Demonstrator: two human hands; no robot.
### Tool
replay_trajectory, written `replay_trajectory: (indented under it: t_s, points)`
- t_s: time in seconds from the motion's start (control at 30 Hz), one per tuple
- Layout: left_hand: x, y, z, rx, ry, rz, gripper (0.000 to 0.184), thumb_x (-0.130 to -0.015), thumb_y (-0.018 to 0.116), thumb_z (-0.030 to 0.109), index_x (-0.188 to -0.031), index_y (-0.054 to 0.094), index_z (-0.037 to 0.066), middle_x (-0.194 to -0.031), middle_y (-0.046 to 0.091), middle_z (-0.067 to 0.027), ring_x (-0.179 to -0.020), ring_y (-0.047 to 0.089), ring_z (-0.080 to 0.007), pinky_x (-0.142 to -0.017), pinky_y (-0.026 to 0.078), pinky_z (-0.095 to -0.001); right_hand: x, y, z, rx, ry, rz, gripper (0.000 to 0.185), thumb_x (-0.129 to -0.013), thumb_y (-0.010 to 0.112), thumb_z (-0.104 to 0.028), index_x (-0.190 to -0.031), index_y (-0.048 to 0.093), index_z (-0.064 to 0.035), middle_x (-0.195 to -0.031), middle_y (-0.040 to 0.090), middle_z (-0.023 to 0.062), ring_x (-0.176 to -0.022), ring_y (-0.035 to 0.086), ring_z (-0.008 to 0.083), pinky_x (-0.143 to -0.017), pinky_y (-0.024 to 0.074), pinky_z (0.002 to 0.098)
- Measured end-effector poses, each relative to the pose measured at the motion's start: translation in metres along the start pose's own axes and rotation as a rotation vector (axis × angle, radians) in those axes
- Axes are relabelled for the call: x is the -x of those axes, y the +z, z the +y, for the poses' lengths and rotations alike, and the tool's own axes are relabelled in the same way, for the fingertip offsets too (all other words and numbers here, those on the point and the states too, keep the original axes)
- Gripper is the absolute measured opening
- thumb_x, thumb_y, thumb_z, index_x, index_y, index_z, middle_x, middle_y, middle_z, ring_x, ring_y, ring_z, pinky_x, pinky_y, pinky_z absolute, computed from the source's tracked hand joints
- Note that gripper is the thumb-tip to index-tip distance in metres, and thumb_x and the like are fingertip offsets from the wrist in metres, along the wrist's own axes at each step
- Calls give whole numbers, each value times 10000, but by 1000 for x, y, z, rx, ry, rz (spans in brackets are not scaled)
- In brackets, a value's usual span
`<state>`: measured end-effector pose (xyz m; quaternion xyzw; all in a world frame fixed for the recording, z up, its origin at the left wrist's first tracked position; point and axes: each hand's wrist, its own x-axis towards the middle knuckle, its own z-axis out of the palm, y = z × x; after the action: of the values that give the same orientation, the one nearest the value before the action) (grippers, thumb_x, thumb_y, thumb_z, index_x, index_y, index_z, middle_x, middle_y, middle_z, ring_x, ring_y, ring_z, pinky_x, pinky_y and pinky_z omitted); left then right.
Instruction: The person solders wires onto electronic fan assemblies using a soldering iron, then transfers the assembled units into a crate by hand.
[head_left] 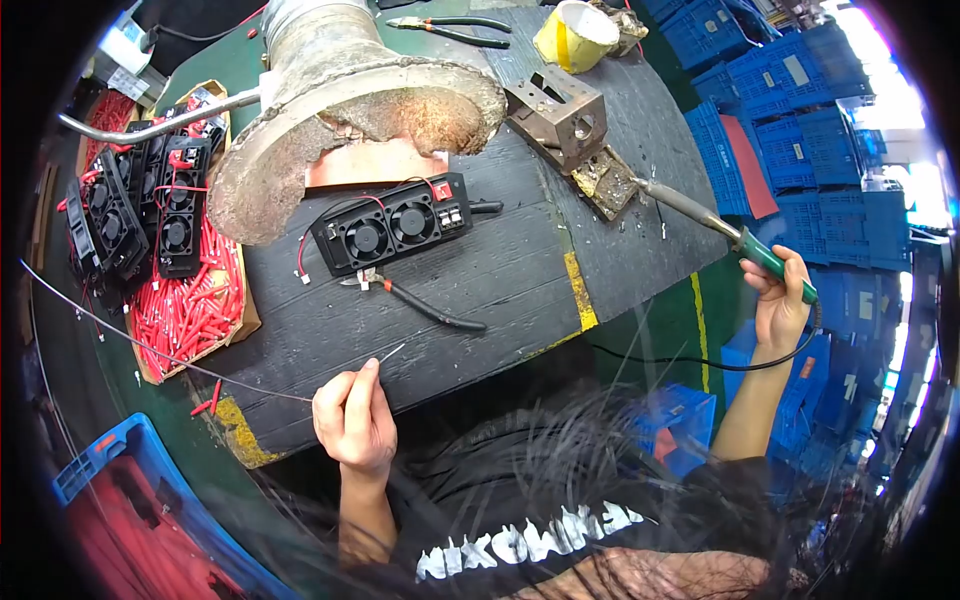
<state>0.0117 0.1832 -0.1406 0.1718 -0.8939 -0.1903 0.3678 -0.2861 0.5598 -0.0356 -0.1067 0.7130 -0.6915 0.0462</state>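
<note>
My right hand [782, 300] grips the green handle of a soldering iron [690, 208], whose tip end rests at the dirty tray of a metal iron stand [565, 125]. Between the closed fingers of my left hand [355, 415] runs a thin solder wire [180, 357], its short free end pointing up over the table's front edge. A black twin-fan unit [390, 228] with red and black wires lies beyond my left hand. Pliers [430, 308] with dark handles lie just in front of the fan unit, their jaws near a small white connector.
A fume extraction hood [350, 110] hangs over the table's back. Left stands a cardboard box [250, 318] of red tubes and more fan units [175, 205]. Other pliers [450, 30] and a yellow-white roll [577, 38] lie behind. Blue crates [800, 70] stack at right; a blue bin [180, 490] sits lower left.
</note>
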Motion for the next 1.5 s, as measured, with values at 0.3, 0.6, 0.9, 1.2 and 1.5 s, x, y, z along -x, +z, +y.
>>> replay_trajectory:
  t_s: [0.3,0.6,0.9,1.2,1.5]
  points:
    - [2,-1,0,6,-13,-21,251,-744,711,-112,-988,705,-54,-844,620,-122,-775,582,-245,-706,495,-325,-3,9,4,-19,-64,-94,320,-977,545,-178,-1157,550,87,-1054,656,280,-926,697,364,-806,603,359]
    - [1,0,2,-7,-19,-24,245,-742,717,-116,-981,706,-59,-842,621,-121,-770,586,-242,-697,500,-320,-11,21,5,8,-91,-187,302,-959,556,-126,-1157,550,102,-1106,632,300,-948,686,389,-861,581,403]
    - [-1,3,-1,-48,17,11,267,-689,753,-79,-950,723,-27,-868,578,-94,-670,560,-223,-613,469,-320,-10,23,-3,262,-200,-311,298,-901,653,-146,-1112,626,62,-1193,604,303,-969,678,356,-896,549,405]
    - [0,1,2,-31,-15,-32,266,-739,712,-124,-997,705,-55,-835,619,-121,-756,585,-241,-686,498,-321,-5,31,-26,508,-279,-401,280,-860,708,-192,-1041,677,19,-1191,621,281,-960,674,316,-885,528,406]
    - [2,1,1,-39,-8,-21,261,-751,714,-113,-1003,708,-48,-841,617,-116,-759,582,-238,-689,496,-326,-2,25,-35,554,-305,-427,274,-856,709,-201,-1024,683,13,-1196,619,282,-996,664,322,-906,524,415]
